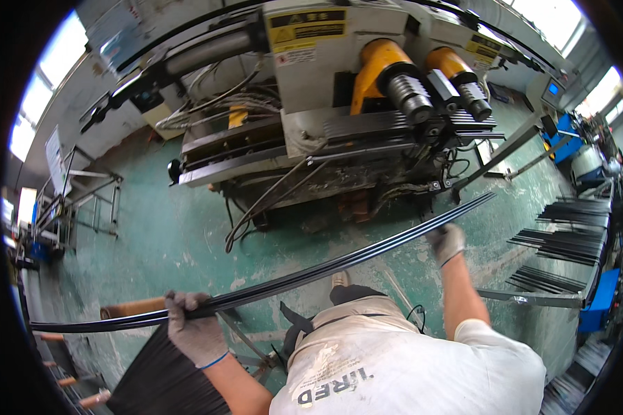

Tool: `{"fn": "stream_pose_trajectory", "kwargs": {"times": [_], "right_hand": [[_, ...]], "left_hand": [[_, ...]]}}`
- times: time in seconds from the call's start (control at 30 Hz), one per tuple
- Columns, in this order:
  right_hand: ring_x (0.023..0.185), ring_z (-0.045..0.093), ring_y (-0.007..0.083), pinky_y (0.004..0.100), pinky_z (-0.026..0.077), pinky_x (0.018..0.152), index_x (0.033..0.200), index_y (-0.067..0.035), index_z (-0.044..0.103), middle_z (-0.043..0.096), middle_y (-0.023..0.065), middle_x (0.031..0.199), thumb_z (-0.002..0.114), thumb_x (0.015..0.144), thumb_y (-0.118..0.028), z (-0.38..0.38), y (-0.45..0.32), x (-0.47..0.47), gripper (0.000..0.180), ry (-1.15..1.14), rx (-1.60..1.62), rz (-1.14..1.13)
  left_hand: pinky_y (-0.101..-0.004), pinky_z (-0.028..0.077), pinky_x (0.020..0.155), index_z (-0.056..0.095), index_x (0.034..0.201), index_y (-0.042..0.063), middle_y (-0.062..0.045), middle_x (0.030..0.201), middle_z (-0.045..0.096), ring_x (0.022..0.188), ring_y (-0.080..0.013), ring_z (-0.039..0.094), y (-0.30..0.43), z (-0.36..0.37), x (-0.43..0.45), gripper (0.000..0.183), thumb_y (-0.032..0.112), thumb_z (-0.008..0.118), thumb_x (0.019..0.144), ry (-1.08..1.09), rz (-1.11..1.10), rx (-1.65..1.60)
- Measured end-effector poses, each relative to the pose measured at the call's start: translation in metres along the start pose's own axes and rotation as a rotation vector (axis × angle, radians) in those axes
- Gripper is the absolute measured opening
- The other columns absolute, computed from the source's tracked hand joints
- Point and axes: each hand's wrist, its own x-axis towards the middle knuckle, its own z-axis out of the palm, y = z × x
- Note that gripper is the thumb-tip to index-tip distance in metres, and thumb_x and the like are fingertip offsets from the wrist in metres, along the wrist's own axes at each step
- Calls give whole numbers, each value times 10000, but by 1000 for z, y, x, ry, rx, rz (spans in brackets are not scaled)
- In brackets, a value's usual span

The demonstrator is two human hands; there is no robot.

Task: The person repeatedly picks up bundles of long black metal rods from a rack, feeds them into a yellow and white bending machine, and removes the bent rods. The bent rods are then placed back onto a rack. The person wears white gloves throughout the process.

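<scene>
A bundle of long, thin black metal strips stretches across in front of my body, its right end higher in the picture than its left. My left hand, in a soiled grey work glove, is closed around the bundle towards its left end. Further right, my right hand, also gloved, grips the strips from below near their other end; its fingers are partly hidden. The bundle looks slightly bowed, perhaps through the lens. Beyond it stands a large pale machine with orange arms and ribbed steel cylinders.
On the right, a metal rack bears several groups of black rods. More black strips lie at lower left beside a brown padded bar. Cables hang from the machine over the worn green floor. A metal-frame cart stands left.
</scene>
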Motion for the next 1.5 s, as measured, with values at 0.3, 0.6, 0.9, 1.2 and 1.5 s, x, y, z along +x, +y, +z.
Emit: {"fn": "stream_pose_trajectory", "kwargs": {"times": [0.3, 0.6, 0.9, 1.2, 1.5], "right_hand": [[1217, 747, 381, 554, 618, 1123, 1277, 37, 672, 769, 179, 1202, 615, 1110, -40, 135, -58, -32, 192, -106, 325, -83], [971, 751, 291, 501, 642, 859, 1305, -72, 697, 785, 77, 1110, 856, 1052, -317, 141, -151, 68, 386, 137, 331, -327], [1066, 778, 294, 465, 654, 919, 1421, -42, 704, 777, 118, 1270, 703, 1119, -415, 244, -159, 79, 480, 52, 439, -421], [1041, 720, 286, 527, 599, 931, 1266, -118, 770, 777, 71, 1207, 662, 1069, -472, 263, -161, 126, 419, -21, 384, -249], [1184, 797, 287, 414, 629, 929, 1300, -146, 796, 844, 83, 1226, 677, 1008, -294, 211, -143, 234, 348, 240, -216, -478]], "left_hand": [[-575, 483, 1231, 726, 1331, 35, -137, 1215, 768, 1223, -337, 703, -95, 82, 106, 253, 140, 668, 1108, -320, -188, 198], [-531, 530, 1207, 738, 1250, -13, -144, 1143, 778, 1157, -317, 733, -110, 64, 224, 337, 298, 714, 1122, -322, -146, 344], [-471, 617, 1083, 757, 1151, -28, -162, 1158, 796, 1125, -319, 755, -195, 85, 268, 348, 318, 723, 1128, 33, -299, 286], [-653, 513, 1243, 729, 1385, 16, -182, 1462, 742, 1366, -417, 690, -272, 134, 259, 389, 314, 687, 1139, 242, -454, 207], [-631, 542, 1220, 718, 1425, 30, -191, 1479, 739, 1391, -408, 685, -306, 156, 251, 385, 279, 673, 1134, 12, -628, 163]]}}
